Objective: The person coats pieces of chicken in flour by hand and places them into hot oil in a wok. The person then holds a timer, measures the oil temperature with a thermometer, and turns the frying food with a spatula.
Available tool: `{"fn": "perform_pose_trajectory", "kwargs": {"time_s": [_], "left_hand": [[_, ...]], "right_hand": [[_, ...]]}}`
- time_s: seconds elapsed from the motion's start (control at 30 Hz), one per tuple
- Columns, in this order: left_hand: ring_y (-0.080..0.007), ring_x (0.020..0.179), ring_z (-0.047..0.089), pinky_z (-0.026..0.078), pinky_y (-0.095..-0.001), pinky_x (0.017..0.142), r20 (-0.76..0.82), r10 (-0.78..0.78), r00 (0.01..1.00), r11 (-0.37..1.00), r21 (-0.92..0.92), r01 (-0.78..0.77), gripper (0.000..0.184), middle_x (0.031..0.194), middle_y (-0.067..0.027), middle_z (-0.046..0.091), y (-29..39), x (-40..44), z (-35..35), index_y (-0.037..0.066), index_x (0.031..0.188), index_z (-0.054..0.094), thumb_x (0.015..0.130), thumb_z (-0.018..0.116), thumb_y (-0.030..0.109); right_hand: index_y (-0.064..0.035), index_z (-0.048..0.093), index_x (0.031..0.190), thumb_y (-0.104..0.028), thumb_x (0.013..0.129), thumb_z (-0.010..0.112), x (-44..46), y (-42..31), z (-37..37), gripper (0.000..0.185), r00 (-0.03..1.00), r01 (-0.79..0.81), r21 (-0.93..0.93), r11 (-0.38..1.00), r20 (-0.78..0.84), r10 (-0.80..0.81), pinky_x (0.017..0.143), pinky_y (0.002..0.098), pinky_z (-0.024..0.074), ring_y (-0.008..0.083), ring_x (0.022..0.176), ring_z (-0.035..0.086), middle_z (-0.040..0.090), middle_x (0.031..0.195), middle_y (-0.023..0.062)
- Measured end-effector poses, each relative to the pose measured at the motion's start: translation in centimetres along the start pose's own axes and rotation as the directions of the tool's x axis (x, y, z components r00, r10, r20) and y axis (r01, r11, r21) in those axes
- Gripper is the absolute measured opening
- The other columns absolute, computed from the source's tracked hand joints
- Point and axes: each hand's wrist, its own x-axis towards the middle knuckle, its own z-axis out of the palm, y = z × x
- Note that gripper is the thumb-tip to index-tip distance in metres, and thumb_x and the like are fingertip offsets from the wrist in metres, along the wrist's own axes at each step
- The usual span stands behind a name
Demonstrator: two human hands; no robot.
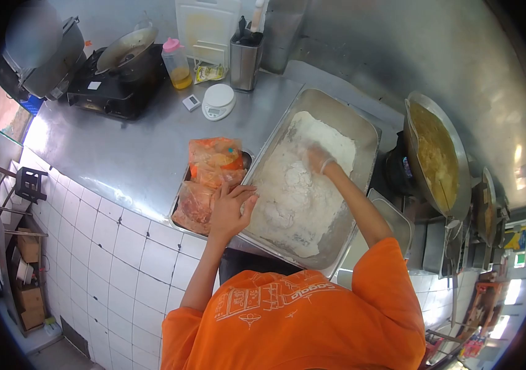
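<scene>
A large metal tray (pixel 371 132) holds white flour (pixel 337 139), heaped into several coated lumps (pixel 298 179) near its middle. My right hand (pixel 318 158) is over the upper part of the flour, blurred by motion, so its fingers cannot be made out. On the tray's left rim rests my left hand (pixel 232 209), its fingers spread and holding nothing. Just beside it, plastic bags of raw meat (pixel 198 200) lie in a smaller metal tray (pixel 173 216), with orange marks on the upper bag (pixel 216 157).
Behind stand a white scale (pixel 218 102), a pink-capped bottle (pixel 178 65), a metal utensil holder (pixel 246 61) and a black stove (pixel 108 92) with a pan (pixel 128 49). At right, a large wok (pixel 439 154) of bubbling oil sits on a burner. Another wok (pixel 488 206) is beyond.
</scene>
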Motion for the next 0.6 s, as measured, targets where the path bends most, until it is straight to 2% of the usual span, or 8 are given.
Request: {"fn": "perform_pose_trajectory", "kwargs": {"time_s": [0.03, 0.17, 0.27, 0.37, 0.4, 0.47, 0.57, 0.6], "left_hand": [[-0.0282, 0.109, 0.048, 0.032, -0.046, 0.096, 0.0, -0.009, 1.0, 1.0, -0.003, 0.009, 0.027, 0.106, 0.0006, 0.065, 0.1, 0.0, 0.0, 0.011, 0.089, 0.07, 0.09, 0.047, 0.026], [-0.0282, 0.109, 0.048, 0.032, -0.0463, 0.096, 0.024, -0.042, 0.999, 0.999, -0.008, 0.043, 0.028, 0.106, 0.0009, 0.065, 0.3, 0.1, -0.4, 0.011, 0.088, 0.07, 0.09, 0.047, 0.027], [-0.027, 0.108, 0.049, 0.031, -0.0458, 0.096, 0.014, -0.045, 0.999, 0.999, -0.013, 0.045, 0.025, 0.105, 0.0012, 0.065, 0.1, 0.1, -0.3, 0.011, 0.089, 0.07, 0.088, 0.05, 0.027], [-0.0266, 0.108, 0.049, 0.031, -0.0456, 0.097, 0.009, -0.047, 0.999, 0.999, -0.017, 0.047, 0.025, 0.105, 0.0013, 0.065, 0.2, 0.1, -0.3, 0.01, 0.089, 0.07, 0.088, 0.05, 0.026], [-0.027, 0.11, 0.048, 0.031, -0.046, 0.097, 0.019, -0.048, 0.999, 0.999, -0.012, 0.049, 0.027, 0.106, 0.0012, 0.065, 0.2, 0.2, -0.3, 0.011, 0.088, 0.07, 0.09, 0.047, 0.026], [-0.0271, 0.11, 0.048, 0.031, -0.0459, 0.097, 0.024, -0.049, 0.999, 0.999, -0.008, 0.049, 0.027, 0.106, 0.0011, 0.065, 0.2, 0.2, -0.3, 0.011, 0.088, 0.07, 0.09, 0.047, 0.026], [-0.0272, 0.109, 0.048, 0.031, -0.0458, 0.096, 0.019, -0.041, 0.999, 0.999, -0.004, 0.042, 0.028, 0.105, 0.001, 0.065, 0.3, 0.2, -0.2, 0.011, 0.088, 0.07, 0.09, 0.047, 0.025], [-0.0273, 0.109, 0.048, 0.031, -0.0457, 0.096, 0.007, -0.038, 0.999, 0.999, -0.004, 0.038, 0.028, 0.105, 0.001, 0.065, 0.3, 0.2, -0.2, 0.011, 0.088, 0.07, 0.09, 0.047, 0.025]], "right_hand": [[-0.0013, 0.067, 0.087, -0.012, 0.068, 0.061, 0.2, -1.0, 0.1, 0.023, 0.919, 0.013, -0.064, 0.998, 0.393, 0.013, 0.091, 0.0364, 0.0446, 0.0343, 0.093, 0.061, 0.066, 0.091, 0.0186], [-0.0045, 0.069, 0.086, -0.015, 0.071, 0.061, 0.6, -1.9, -0.1, 0.02, 0.896, -0.052, -0.021, 0.998, 0.44, 0.056, 0.085, 0.0379, 0.0485, 0.0344, 0.092, 0.062, 0.066, 0.092, 0.018], [-0.0027, 0.068, 0.086, -0.014, 0.069, 0.061, 0.4, -0.3, -1.1, 0.022, 0.905, 0.055, 0.075, 0.996, 0.418, -0.082, 0.083, 0.038, 0.0488, 0.0338, 0.089, 0.063, 0.065, 0.09, 0.0207], [0.0023, 0.065, 0.083, -0.014, 0.062, 0.065, -0.8, 0.7, -1.7, 0.026, 0.978, 0.084, 0.349, 0.934, 0.152, -0.145, 0.081, 0.0387, 0.0494, 0.0347, 0.088, 0.062, 0.063, 0.089, 0.0243], [0.0021, 0.064, 0.085, -0.017, 0.063, 0.067, -1.1, 1.0, -1.7, 0.03, 0.934, -0.064, 0.324, 0.944, 0.354, -0.058, 0.082, 0.0389, 0.049, 0.0352, 0.089, 0.061, 0.063, 0.09, 0.0244], [0.0018, 0.063, 0.088, -0.019, 0.063, 0.068, -1.5, 1.0, -1.6, 0.033, 0.842, -0.211, 0.269, 0.94, 0.538, 0.035, 0.083, 0.039, 0.0485, 0.0356, 0.09, 0.061, 0.062, 0.09, 0.0244], [0.0039, 0.062, 0.093, -0.02, 0.064, 0.071, -1.9, -0.2, -2.1, 0.039, 0.849, 0.025, 0.162, 0.986, 0.517, -0.106, 0.079, 0.0402, 0.0492, 0.0347, 0.086, 0.063, 0.063, 0.093, 0.0218], [0.0046, 0.062, 0.092, -0.02, 0.065, 0.071, -1.9, -0.7, -3.5, 0.038, 0.885, -0.058, 0.213, 0.975, 0.462, -0.048, 0.08, 0.0398, 0.0494, 0.0339, 0.087, 0.063, 0.063, 0.092, 0.0216]]}}
